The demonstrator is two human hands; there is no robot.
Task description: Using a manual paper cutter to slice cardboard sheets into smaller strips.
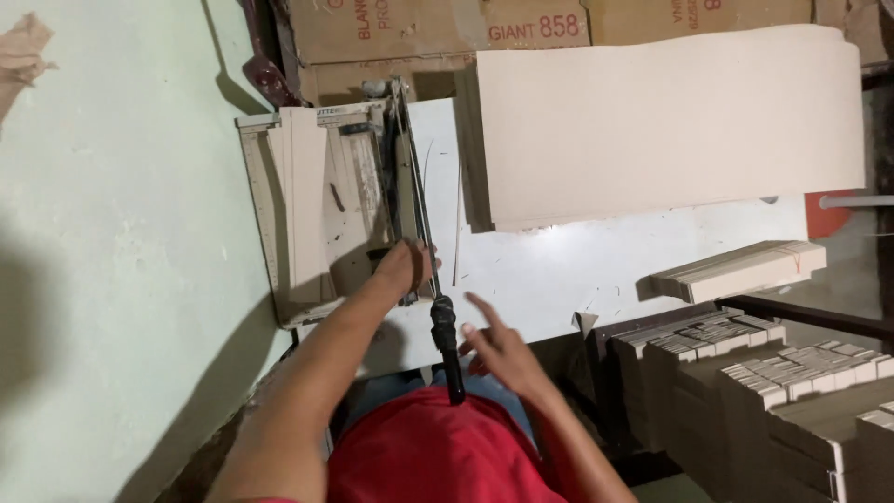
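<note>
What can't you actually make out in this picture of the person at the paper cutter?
- Left hand: it rests on the paper cutter; whatever lies under the palm is covered.
- Right hand: open beside the black handle; contact unclear.
- Blade edge: too thin and blurred.
- Cardboard stacks: cut off by the right edge.

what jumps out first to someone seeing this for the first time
The big stack of pale beige card sheets fills the upper right of the white table. At centre, the left hand presses on the lever paper cutter, and the open right hand hovers beside its black handle. Bundled card strips crowd the lower right.
</note>
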